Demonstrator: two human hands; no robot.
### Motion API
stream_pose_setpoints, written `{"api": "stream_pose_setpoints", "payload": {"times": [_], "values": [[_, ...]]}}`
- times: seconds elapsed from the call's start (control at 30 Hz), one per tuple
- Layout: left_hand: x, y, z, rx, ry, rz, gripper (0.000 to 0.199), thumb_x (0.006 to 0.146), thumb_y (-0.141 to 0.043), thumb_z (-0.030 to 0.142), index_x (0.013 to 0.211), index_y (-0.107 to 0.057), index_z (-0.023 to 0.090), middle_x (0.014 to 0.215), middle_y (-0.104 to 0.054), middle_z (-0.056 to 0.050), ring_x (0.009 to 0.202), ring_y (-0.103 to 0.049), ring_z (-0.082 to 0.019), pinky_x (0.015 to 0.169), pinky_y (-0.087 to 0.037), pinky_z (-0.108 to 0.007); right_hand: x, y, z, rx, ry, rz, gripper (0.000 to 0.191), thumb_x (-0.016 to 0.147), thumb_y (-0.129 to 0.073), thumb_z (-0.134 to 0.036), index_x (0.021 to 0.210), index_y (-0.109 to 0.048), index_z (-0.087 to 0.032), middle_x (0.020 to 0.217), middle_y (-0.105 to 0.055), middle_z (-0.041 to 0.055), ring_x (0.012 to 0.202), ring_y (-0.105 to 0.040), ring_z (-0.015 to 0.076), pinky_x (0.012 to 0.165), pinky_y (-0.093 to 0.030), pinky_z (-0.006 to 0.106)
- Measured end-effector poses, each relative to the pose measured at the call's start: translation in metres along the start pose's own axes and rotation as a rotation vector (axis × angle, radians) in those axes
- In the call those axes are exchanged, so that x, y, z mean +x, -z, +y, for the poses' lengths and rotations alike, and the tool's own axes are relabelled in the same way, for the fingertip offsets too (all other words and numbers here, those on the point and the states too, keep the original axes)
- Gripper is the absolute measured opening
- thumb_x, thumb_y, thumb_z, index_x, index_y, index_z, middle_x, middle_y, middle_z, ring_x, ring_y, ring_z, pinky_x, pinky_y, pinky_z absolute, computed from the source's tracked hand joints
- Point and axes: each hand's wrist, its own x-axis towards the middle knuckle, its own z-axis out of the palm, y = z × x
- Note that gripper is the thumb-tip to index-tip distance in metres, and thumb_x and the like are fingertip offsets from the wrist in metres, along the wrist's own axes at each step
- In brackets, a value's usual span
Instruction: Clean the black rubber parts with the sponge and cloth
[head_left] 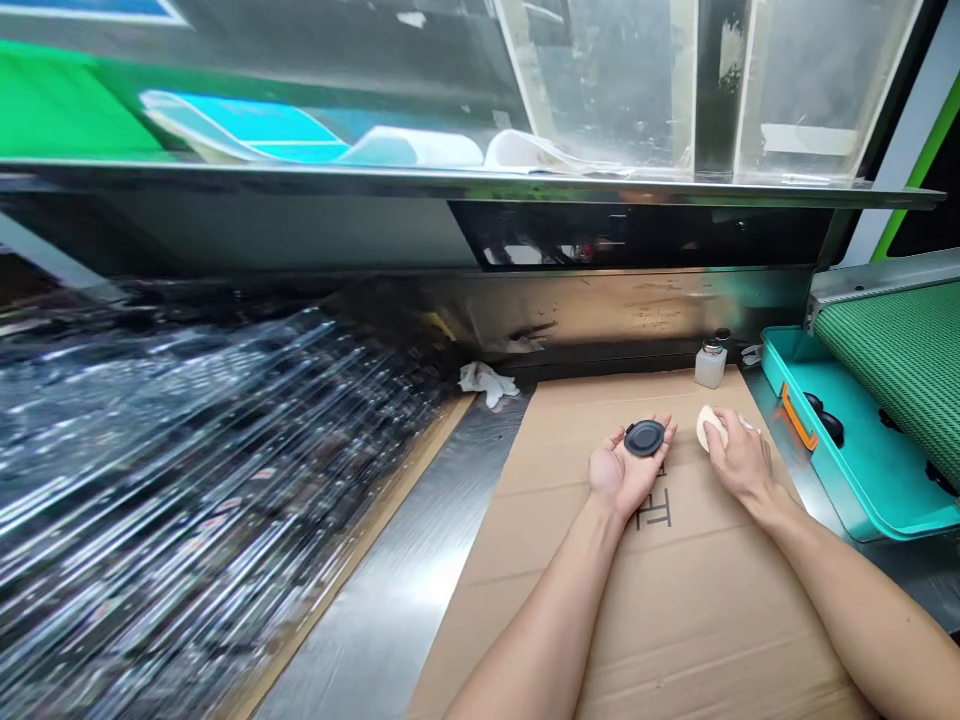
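My left hand [622, 478] is turned palm up over the cardboard sheet [675, 610]. On its fingers rests a round black plastic piece [644, 438] with a raised rim, its edge against the thumb. A short way to the right, my right hand [741, 462] has its fingers closed on a whitish cloth pad [707, 428]; part of the pad is hidden by the fingers. The two hands are apart. Beyond them, at the far edge of the cardboard, stands a small translucent bottle [710, 363] with a metallic top.
A turquoise tray [862, 490] holding several black pieces is at the right, beside a green conveyor belt [900, 320]. Plastic-wrapped rows [187, 500] fill the left. A crumpled white tissue [487, 382] lies at the back. A metal ledge [480, 183] crosses above.
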Motion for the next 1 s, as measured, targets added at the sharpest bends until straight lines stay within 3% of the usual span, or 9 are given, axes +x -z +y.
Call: {"api": "stream_pose_setpoints", "payload": {"times": [0.17, 0.27, 0.4, 0.5, 0.6, 0.73, 0.83, 1.0], "values": [[0.0, 0.0, 0.006, -0.064, -0.023, 0.037, 0.039, 0.102, -0.032, 0.026, 0.119, -0.06, 0.005, 0.112, -0.069, -0.022, 0.11, -0.07, -0.029, 0.085, -0.065, -0.043, -0.006, -0.003, -0.007, -0.084, 0.135, -0.178, 0.032, 0.103, -0.041, -0.043, 0.116, -0.065, -0.025, 0.097, -0.072, 0.0065, 0.093, -0.064, 0.0245, 0.084, -0.041, 0.036], [-0.001, -0.002, 0.008, -0.073, -0.023, 0.039, 0.04, 0.104, -0.035, 0.034, 0.116, -0.061, 0.007, 0.104, -0.069, -0.02, 0.105, -0.071, -0.028, 0.082, -0.066, -0.04, -0.006, 0.004, -0.008, -0.203, 0.23, -0.075, 0.036, 0.104, -0.04, -0.043, 0.104, -0.07, -0.024, 0.105, -0.069, 0.0104, 0.1, -0.06, 0.026, 0.089, -0.04, 0.039], [-0.002, -0.005, 0.009, -0.071, 0.012, 0.055, 0.049, 0.103, -0.039, 0.05, 0.114, -0.061, 0.008, 0.094, -0.068, -0.017, 0.095, -0.073, -0.026, 0.069, -0.067, -0.031, 0.003, 0.019, 0.005, -0.407, 0.095, 0.144, 0.03, 0.1, -0.047, -0.039, 0.105, -0.07, -0.019, 0.107, -0.066, 0.0194, 0.104, -0.056, 0.033, 0.084, -0.041, 0.043], [-0.002, -0.005, 0.009, -0.069, 0.039, 0.057, 0.056, 0.102, -0.035, 0.054, 0.118, -0.059, 0.006, 0.092, -0.068, -0.017, 0.087, -0.073, -0.023, 0.063, -0.065, -0.026, 0.011, 0.024, 0.019, -0.486, -0.02, -0.005, 0.028, 0.098, -0.051, -0.034, 0.099, -0.071, -0.015, 0.095, -0.069, 0.0211, 0.092, -0.062, 0.0337, 0.079, -0.042, 0.044], [-0.002, -0.004, 0.01, -0.051, 0.057, 0.045, 0.057, 0.102, -0.032, 0.055, 0.123, -0.058, 0.008, 0.094, -0.068, -0.016, 0.084, -0.073, -0.021, 0.06, -0.063, -0.025, 0.016, 0.023, 0.025, -0.368, -0.001, -0.112, 0.029, 0.099, -0.047, -0.03, 0.095, -0.072, -0.016, 0.095, -0.071, 0.0176, 0.085, -0.065, 0.0292, 0.076, -0.043, 0.039], [-0.003, -0.001, 0.006, 0.003, 0.089, 0.018, 0.06, 0.103, -0.029, 0.055, 0.121, -0.059, 0.005, 0.091, -0.069, -0.016, 0.077, -0.071, -0.019, 0.059, -0.061, -0.022, 0.019, 0.016, 0.022, -0.034, 0.198, 0.001, 0.028, 0.101, -0.043, -0.029, 0.108, -0.068, -0.02, 0.105, -0.07, 0.0106, 0.099, -0.064, 0.0238, 0.083, -0.045, 0.032], [-0.002, 0.001, -0.005, 0.189, 0.092, 0.0, 0.062, 0.102, -0.029, 0.056, 0.108, -0.064, 0.005, 0.084, -0.069, -0.015, 0.063, -0.068, -0.016, 0.049, -0.055, -0.021, 0.016, 0.011, 0.014, 0.165, 0.304, 0.038, 0.028, 0.101, -0.042, -0.027, 0.114, -0.065, -0.018, 0.111, -0.069, 0.0104, 0.106, -0.063, 0.022, 0.091, -0.045, 0.03], [-0.003, 0.003, -0.032, 0.527, 0.038, -0.156, 0.065, 0.099, -0.035, 0.062, 0.086, -0.069, 0.009, 0.072, -0.07, -0.014, 0.053, -0.064, -0.017, 0.045, -0.048, -0.024, 0.002, 0.005, -0.002, 0.24, 0.39, -0.079, 0.027, 0.101, -0.044, -0.026, 0.115, -0.067, -0.021, 0.106, -0.069, 0.0075, 0.099, -0.064, 0.0197, 0.088, -0.047, 0.028]]}}
